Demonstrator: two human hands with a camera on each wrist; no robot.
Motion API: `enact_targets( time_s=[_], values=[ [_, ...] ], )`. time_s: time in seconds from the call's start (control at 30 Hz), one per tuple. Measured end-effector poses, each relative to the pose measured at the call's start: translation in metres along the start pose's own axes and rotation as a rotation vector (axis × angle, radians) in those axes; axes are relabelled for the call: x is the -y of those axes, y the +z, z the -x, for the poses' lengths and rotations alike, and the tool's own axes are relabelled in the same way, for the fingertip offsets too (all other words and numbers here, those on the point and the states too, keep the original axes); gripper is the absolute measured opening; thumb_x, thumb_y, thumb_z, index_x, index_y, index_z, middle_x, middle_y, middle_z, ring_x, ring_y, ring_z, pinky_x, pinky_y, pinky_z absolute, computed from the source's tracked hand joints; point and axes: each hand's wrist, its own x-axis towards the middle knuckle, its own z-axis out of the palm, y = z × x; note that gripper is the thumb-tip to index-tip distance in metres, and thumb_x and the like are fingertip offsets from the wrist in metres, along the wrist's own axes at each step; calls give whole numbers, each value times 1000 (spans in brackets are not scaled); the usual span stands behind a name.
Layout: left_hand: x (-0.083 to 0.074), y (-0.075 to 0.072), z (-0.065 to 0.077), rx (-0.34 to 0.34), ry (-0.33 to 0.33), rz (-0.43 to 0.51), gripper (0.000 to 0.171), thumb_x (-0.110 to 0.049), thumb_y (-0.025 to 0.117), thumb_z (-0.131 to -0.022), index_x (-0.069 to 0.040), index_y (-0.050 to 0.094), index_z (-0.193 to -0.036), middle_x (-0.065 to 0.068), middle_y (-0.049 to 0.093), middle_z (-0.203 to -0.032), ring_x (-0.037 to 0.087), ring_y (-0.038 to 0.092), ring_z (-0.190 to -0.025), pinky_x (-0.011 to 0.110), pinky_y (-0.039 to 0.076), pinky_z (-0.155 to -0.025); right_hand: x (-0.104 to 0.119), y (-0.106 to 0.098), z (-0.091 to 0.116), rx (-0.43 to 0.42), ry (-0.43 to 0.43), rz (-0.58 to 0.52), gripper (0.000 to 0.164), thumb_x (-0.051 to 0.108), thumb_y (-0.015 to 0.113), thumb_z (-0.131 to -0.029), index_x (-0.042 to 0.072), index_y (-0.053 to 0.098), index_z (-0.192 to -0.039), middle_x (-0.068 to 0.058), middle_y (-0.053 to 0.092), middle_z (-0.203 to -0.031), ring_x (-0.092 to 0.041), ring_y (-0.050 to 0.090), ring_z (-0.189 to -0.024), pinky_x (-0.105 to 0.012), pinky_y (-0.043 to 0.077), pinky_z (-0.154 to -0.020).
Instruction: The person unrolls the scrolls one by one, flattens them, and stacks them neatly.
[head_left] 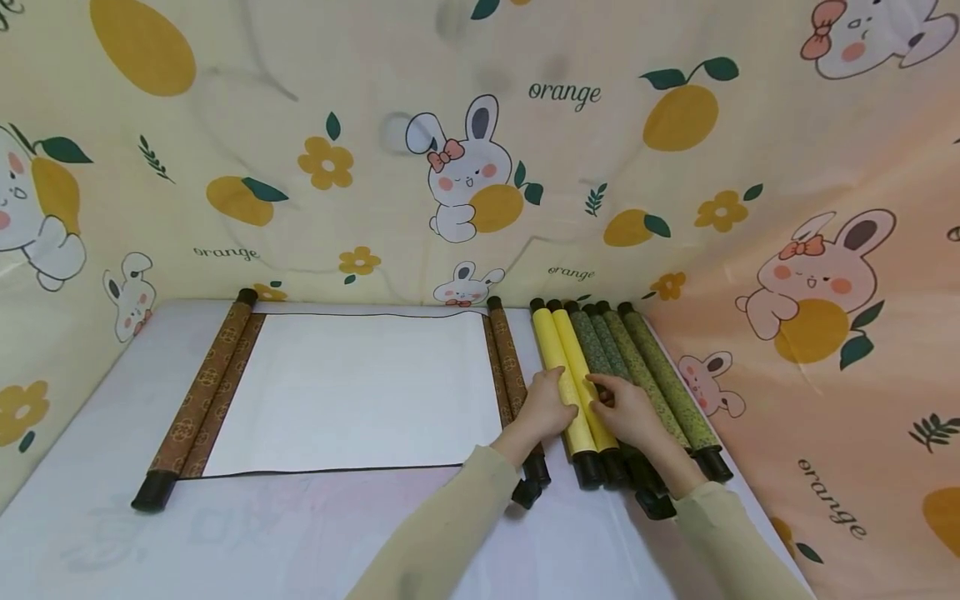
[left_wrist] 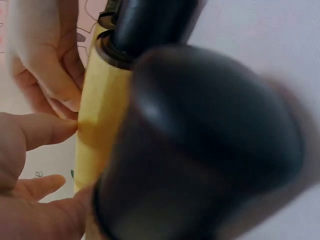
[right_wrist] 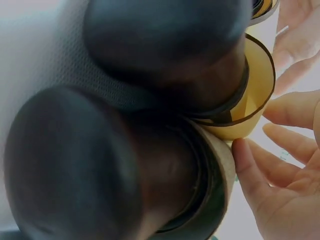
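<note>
Two yellow scrolls (head_left: 554,346) (head_left: 579,357) lie side by side, their dark end knobs toward me. My left hand (head_left: 545,404) rests on the left one; in the left wrist view a fingertip (left_wrist: 67,131) touches yellow paper. From the other side, my right hand (head_left: 628,408) touches the right yellow scroll. Its fingers look spread in the right wrist view, the thumb (right_wrist: 243,152) where yellow meets the neighbouring roll. Just right are several green patterned scrolls (head_left: 667,371), partly hidden by that hand. A brown-bordered scroll with a white sheet (head_left: 360,392) lies unrolled on the left.
Brown rollers (head_left: 206,379) (head_left: 507,350) stand at both ends of the white sheet, the right one beneath my left forearm. A white table (head_left: 300,533) carries everything. Patterned cloth (head_left: 375,100) hangs behind and along both sides, close to the rightmost green scroll.
</note>
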Motion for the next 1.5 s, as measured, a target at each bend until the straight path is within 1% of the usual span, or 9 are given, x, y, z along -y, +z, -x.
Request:
enact_targets(
  time_s=[0.1, 0.33, 0.53, 0.77, 0.97, 1.1, 1.17, 1.3, 1.5],
  values=[
    [1, 4, 0, -17, -21, -2, 67, -21, 70, -86, -14, 39, -145, 13, 33, -144, 27, 41, -128, 36, 46, -93, 2, 1, 1, 5, -2, 7, 46, 8, 64, -88, 5, 54, -132, -19, 62, -113, -29, 63, -91, -40, 53, -70],
    [0, 9, -1, -43, -35, 82, 73, -17, 75, -80, -13, 40, -144, 12, 31, -144, 27, 41, -128, 36, 47, -92, 8, 2, 0, 9, -45, -29, 49, 4, 63, -88, 4, 50, -135, -23, 54, -127, -37, 61, -102, -44, 53, -76],
    [-3, 7, 1, -55, -51, 107, 75, -12, 75, -78, -13, 39, -144, 11, 30, -146, 28, 39, -130, 37, 45, -94, 6, 1, -1, 51, -3, -182, 54, 1, 61, -89, 4, 44, -140, -23, 45, -137, -41, 57, -111, -38, 55, -73],
    [-3, 1, 2, -11, -51, 99, 74, -10, 73, -79, -16, 39, -145, 10, 28, -149, 28, 40, -130, 35, 48, -86, -1, -2, 1, 90, 79, -361, 65, 9, 67, -88, 1, 35, -145, -25, 40, -142, -39, 53, -117, -36, 55, -75],
    [-3, -10, 4, 31, -16, 116, 75, -5, 71, -78, -16, 39, -144, 13, 25, -150, 28, 42, -126, 30, 47, -73, -5, -5, 2, 115, 129, -492, 74, 17, 70, -86, 0, 31, -146, -25, 41, -142, -39, 50, -120, -32, 54, -79],
    [-6, -17, 8, 45, 11, 148, 76, -2, 69, -78, -18, 38, -145, 11, 23, -151, 26, 44, -121, 28, 45, -66, -5, -8, 4, 109, 136, -577, 74, 20, 71, -86, 6, 32, -147, -21, 41, -144, -38, 50, -120, -32, 53, -80],
    [-7, -22, 11, 39, 31, 156, 77, -1, 69, -77, -18, 38, -145, 11, 22, -151, 27, 44, -121, 28, 46, -69, -1, -10, 5, 100, 127, -598, 73, 22, 72, -85, 10, 34, -147, -17, 40, -145, -36, 51, -119, -33, 53, -81],
    [-5, -36, 18, 27, 90, 151, 77, -3, 68, -77, -17, 36, -146, 11, 22, -150, 28, 41, -125, 33, 46, -82, 12, -12, 9, 76, 106, -651, 72, 24, 73, -84, 15, 37, -146, -11, 40, -146, -34, 53, -118, -34, 53, -81],
    [4, -64, 32, 5, 179, 158, 79, -4, 69, -75, -14, 34, -146, 12, 19, -150, 30, 38, -126, 39, 44, -91, 46, -9, 12, 25, 53, -741, 70, 16, 73, -84, 14, 39, -145, -14, 42, -144, -39, 51, -118, -30, 53, -78]
  ],
)
